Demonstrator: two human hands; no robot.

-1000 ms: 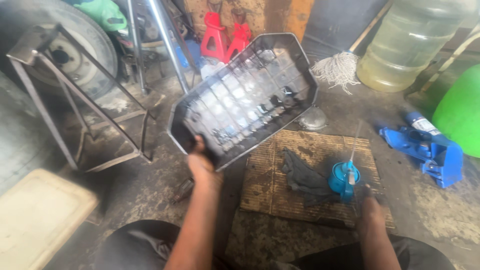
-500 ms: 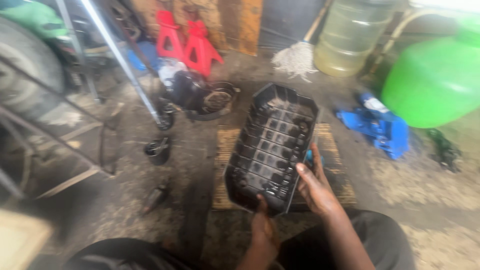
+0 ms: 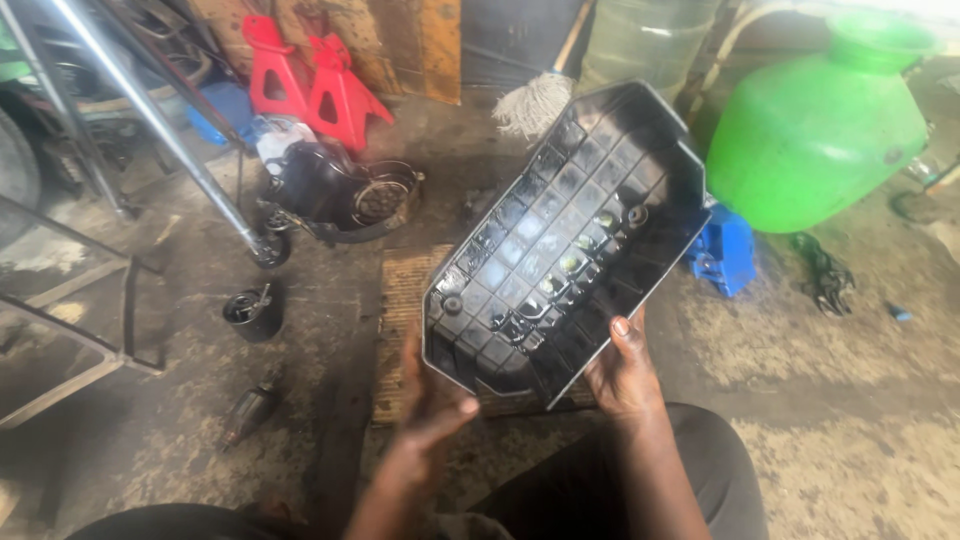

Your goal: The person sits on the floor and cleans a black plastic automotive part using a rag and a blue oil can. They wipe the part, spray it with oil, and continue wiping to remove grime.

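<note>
Tray (image 3: 565, 245) tilted further right, right hand (image 3: 622, 368) gripping, left hand (image 3: 432, 400) released.

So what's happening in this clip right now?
A person seated on a grimy workshop floor holds a black ribbed pan tilted up, its wet-looking gridded inside facing the camera. The right hand grips its lower edge; the left hand is at the near corner. Below it lies a woven mat. Red jack stands and a green jug stand behind.
</note>
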